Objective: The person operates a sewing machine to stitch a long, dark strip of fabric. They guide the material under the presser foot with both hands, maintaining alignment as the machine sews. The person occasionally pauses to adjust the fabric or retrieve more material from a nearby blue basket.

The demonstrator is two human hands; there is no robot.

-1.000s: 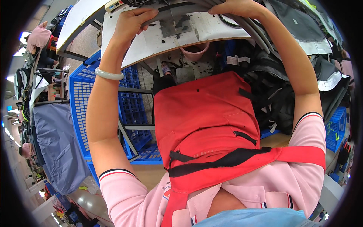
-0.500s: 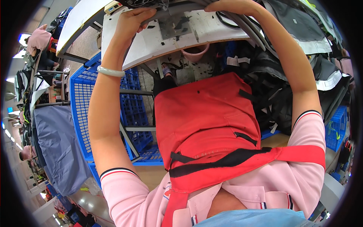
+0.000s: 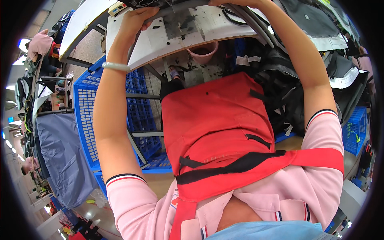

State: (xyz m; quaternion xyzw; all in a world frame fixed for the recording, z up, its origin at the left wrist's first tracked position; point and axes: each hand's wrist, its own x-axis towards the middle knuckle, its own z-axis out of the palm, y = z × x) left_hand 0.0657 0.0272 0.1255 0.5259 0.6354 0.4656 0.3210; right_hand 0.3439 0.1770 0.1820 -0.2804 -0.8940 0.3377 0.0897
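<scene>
At the top edge of the view, my left hand (image 3: pixel 138 19) is closed, thumb and fingers pinching the end of a dark grey fabric strip (image 3: pixel 176 9). The strip runs across the worktable to my right hand (image 3: pixel 236 2), which the frame's upper edge cuts off; its fingers rest at the strip, but their grip is mostly hidden. More grey strip (image 3: pixel 262 34) hangs in loops over the table edge below my right wrist. Dark machine parts and threads show just beyond my left hand. A red apron (image 3: pixel 216 108) with a black-edged strap covers my lap.
The white worktable (image 3: pixel 152 48) has a metal plate (image 3: pixel 180 25) and black scraps on it. Beneath stands a pink bucket (image 3: pixel 203 54). Blue plastic crates (image 3: pixel 88 116) stand at the left; black fabric pieces (image 3: pixel 288 76) pile at the right, with grey panels (image 3: pixel 308 20) above.
The whole view has shifted slightly, so table and hands sit a little higher and further left. Both hands stay at the grey strip, with hardly any movement relative to the table.
</scene>
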